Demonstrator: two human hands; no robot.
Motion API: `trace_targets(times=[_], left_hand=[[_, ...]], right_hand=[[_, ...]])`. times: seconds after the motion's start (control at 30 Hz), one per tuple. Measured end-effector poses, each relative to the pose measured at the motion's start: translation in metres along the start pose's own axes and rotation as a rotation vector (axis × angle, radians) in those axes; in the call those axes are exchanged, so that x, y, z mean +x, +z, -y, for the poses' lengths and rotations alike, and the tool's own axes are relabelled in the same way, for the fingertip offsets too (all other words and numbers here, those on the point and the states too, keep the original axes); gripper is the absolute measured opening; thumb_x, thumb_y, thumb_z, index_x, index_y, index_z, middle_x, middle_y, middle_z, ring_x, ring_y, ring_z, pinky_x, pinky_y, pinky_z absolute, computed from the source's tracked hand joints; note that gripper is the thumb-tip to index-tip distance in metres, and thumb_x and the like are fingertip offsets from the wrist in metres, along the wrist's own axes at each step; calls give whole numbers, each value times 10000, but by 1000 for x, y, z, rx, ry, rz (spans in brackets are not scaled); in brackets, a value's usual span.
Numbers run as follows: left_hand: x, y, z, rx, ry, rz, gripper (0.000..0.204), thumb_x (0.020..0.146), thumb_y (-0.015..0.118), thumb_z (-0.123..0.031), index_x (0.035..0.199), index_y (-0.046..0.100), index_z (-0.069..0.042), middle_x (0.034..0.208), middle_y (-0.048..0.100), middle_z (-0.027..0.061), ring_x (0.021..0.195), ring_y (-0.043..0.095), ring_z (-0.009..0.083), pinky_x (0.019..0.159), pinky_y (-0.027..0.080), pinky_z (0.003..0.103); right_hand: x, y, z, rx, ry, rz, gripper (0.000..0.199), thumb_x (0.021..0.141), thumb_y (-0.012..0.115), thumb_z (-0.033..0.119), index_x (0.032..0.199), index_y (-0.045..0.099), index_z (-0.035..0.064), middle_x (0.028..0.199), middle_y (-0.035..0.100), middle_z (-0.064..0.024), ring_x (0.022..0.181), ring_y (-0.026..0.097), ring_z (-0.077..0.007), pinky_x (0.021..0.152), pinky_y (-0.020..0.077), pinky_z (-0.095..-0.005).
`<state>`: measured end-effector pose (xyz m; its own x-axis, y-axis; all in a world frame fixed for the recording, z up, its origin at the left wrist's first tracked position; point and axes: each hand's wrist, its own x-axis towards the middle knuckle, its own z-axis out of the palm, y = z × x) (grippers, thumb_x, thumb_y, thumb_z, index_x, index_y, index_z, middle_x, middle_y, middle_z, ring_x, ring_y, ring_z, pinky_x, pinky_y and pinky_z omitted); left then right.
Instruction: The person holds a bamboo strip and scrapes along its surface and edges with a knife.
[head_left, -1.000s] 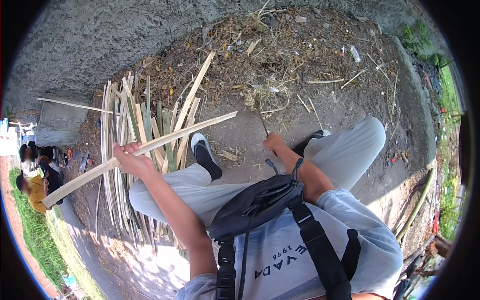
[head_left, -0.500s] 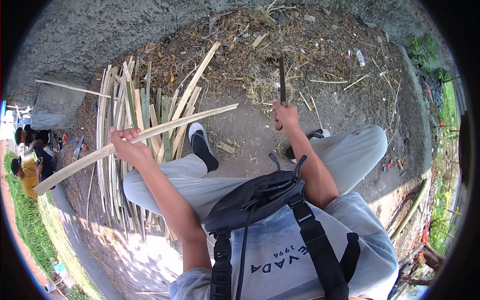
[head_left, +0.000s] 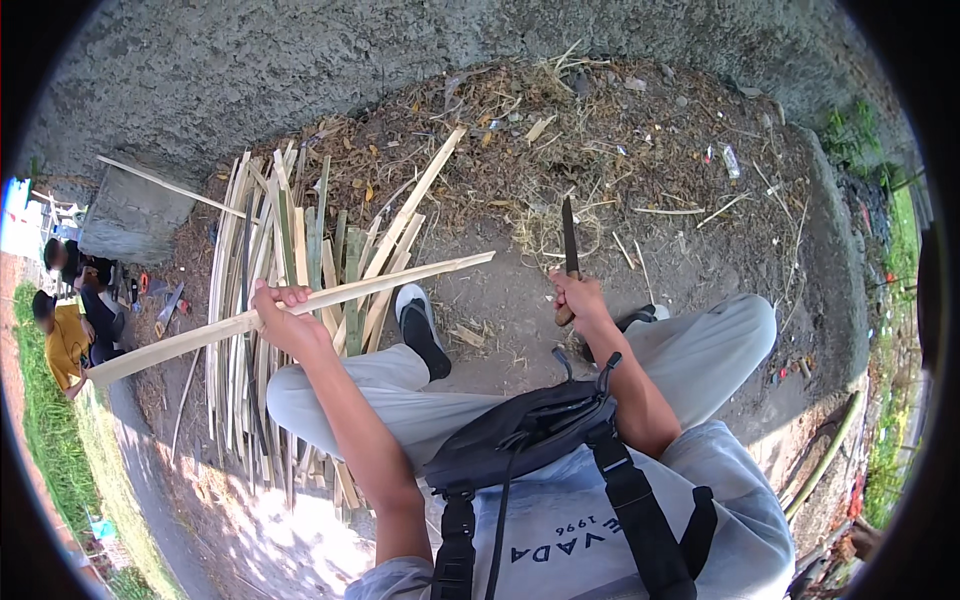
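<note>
My left hand point(head_left: 292, 320) is closed around the middle of a long, pale split bamboo strip point(head_left: 190, 347), which slants up to the right above my knee. In my right hand point(head_left: 583, 299) is a long dark-bladed knife point(head_left: 570, 235) with a brown wooden handle, its blade pointing away from me. The knife and the strip are apart. Under and beyond my left hand lies a pile of bamboo strips point(head_left: 235, 275), some pale and some greenish, with several sticking out toward the far side.
A rough grey wall point(head_left: 420, 55) bounds the far side, with a concrete block point(head_left: 140, 215) at the left. Dry leaves and straw point(head_left: 560, 160) litter the ground before it. Other people point(head_left: 75, 330) sit at the far left, near a saw point(head_left: 170, 308). A green pole point(head_left: 825, 455) lies at right.
The whole view has shifted, so the scene sits lower and slightly to the right. The knife blade tilts a little differently; both hands keep hold of the strip and the knife.
</note>
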<state>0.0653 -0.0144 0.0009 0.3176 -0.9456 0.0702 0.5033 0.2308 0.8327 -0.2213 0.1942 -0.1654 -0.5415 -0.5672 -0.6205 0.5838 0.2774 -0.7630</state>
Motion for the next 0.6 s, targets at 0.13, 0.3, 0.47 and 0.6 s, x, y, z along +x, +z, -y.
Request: trace_targets(times=[0.13,0.3,0.47,0.6], left_hand=[[3,-2,5,17,5,-20,267,860,588,-184,664,427,-101,501,362,12,461,374,145,531,387,309],[6,-11,-3,-1,-15,-38,258,852,594,-179,667,432,-100,515,376,17,499,396,152,562,394,317],[6,-1,2,-2,35,-26,275,835,623,-176,667,424,-93,521,374,25,494,401,148,548,399,331],[7,-4,3,-18,-15,-23,272,827,631,-183,676,424,-91,530,362,23,496,398,157,554,394,325]], right_hand=[[-44,-6,42,103,-171,16,214,784,712,122,806,504,77,584,449,26,470,426,-80,481,423,-268],[-154,-69,113,408,-529,593,537,600,829,-8,923,411,87,622,521,-4,478,520,-93,582,486,-271],[-233,-129,121,346,-588,1379,667,536,855,-70,951,347,50,770,662,-220,566,651,-199,629,547,-285],[-279,-117,126,67,-693,1349,512,685,756,-57,1012,367,-2,736,674,-199,513,648,-197,515,527,-268]])
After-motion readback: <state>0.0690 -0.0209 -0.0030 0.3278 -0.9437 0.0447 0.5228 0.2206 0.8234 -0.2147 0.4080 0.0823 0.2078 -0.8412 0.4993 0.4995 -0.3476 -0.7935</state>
